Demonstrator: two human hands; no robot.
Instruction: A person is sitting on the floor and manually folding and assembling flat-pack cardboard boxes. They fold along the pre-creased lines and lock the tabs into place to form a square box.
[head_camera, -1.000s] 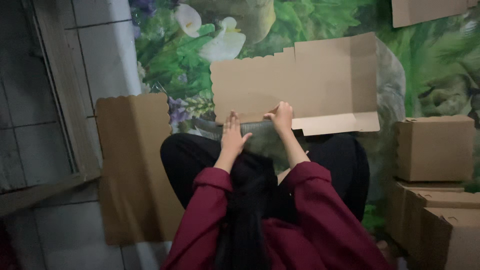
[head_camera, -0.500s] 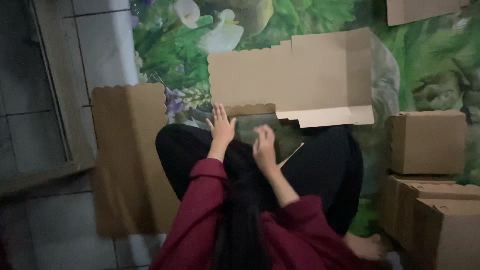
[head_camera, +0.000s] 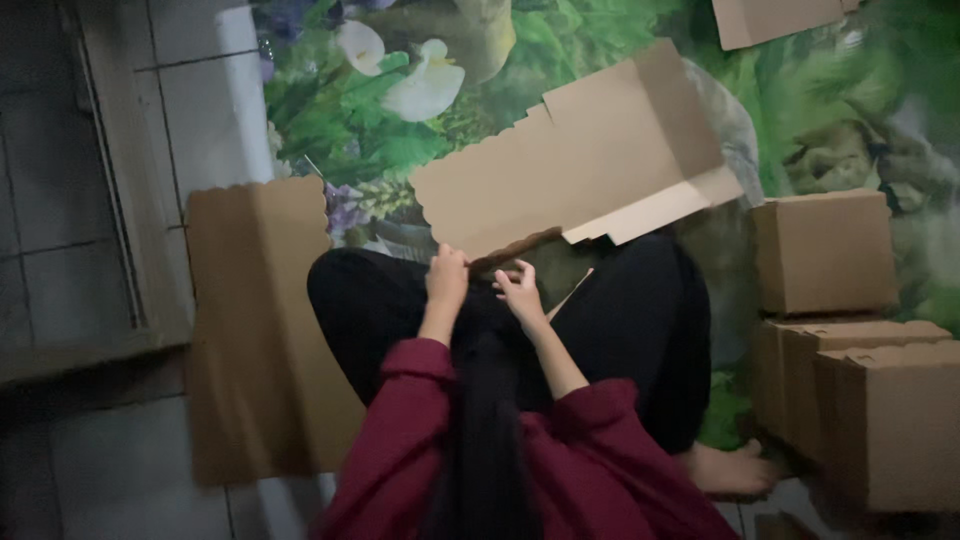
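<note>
I sit cross-legged in black trousers and dark red sleeves. A flat brown cardboard box blank (head_camera: 580, 165) rests over my lap and the floral mat, tilted up to the right. My left hand (head_camera: 446, 280) grips its near left edge. My right hand (head_camera: 520, 290) pinches a folded flap on the same near edge, fingers curled. Long dark hair hangs between my arms.
Another flat cardboard sheet (head_camera: 255, 330) lies on the floor at my left. Folded brown boxes (head_camera: 825, 250) (head_camera: 880, 400) stand stacked at the right. A cardboard piece (head_camera: 775, 18) lies at the top. A green floral mat (head_camera: 400, 120) covers the floor; grey tiles (head_camera: 60, 200) lie left. My bare foot (head_camera: 730, 470) shows.
The cardboard blank has swung and tilted up to the right. My hands have come closer together on its near edge, folding a flap.
</note>
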